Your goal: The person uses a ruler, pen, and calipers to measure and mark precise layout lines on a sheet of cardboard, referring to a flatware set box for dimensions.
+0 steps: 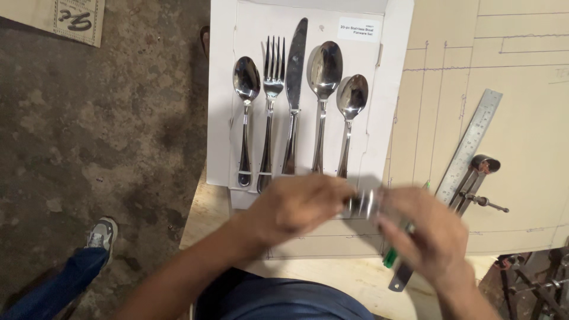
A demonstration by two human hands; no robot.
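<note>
Low in the frame we see the left hand (299,204) and right hand (427,234) meeting, both blurred, fingers pinching a small shiny metal piece (364,204) between them at centre. Under the right hand lie a green-handled tool (391,256) and, further right, a steel ruler (469,145). Beyond, on the worktop (332,278), a white card (225,89) carries spoons, a fork (271,101) and a knife (293,89).

Silver cutlery (294,95) on white card (222,89); steel-grey ruler (469,145); green-handled tool (391,256); mottled grey-brown floor (101,118).
</note>
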